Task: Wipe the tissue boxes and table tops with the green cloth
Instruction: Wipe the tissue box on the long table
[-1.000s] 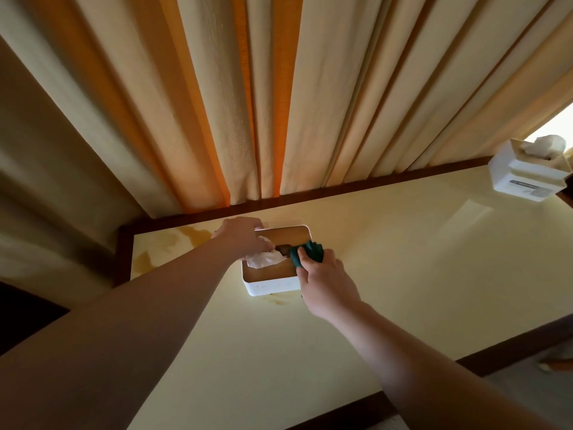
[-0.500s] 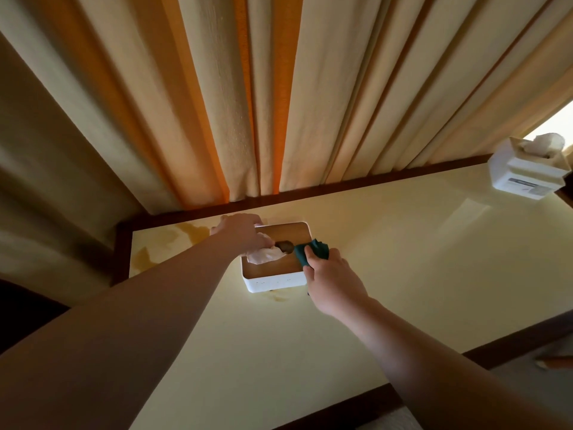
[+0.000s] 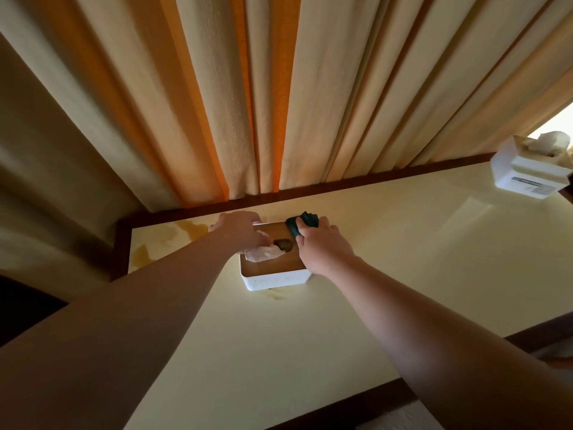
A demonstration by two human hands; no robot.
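Green cloth (image 3: 302, 224) in right hand (image 3: 322, 248) on tissue box (image 3: 273, 268); far label unreadable.

Green cloth (image 3: 302, 224), white box (image 3: 276, 279) w/ brown lid, cream table (image 3: 403, 274)

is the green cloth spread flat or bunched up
Bunched up: the green cloth is a small wad gripped by the right hand on the tissue box lid.

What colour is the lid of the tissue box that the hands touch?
Brown, like wood, on a white tissue box; the head view shows the lid.
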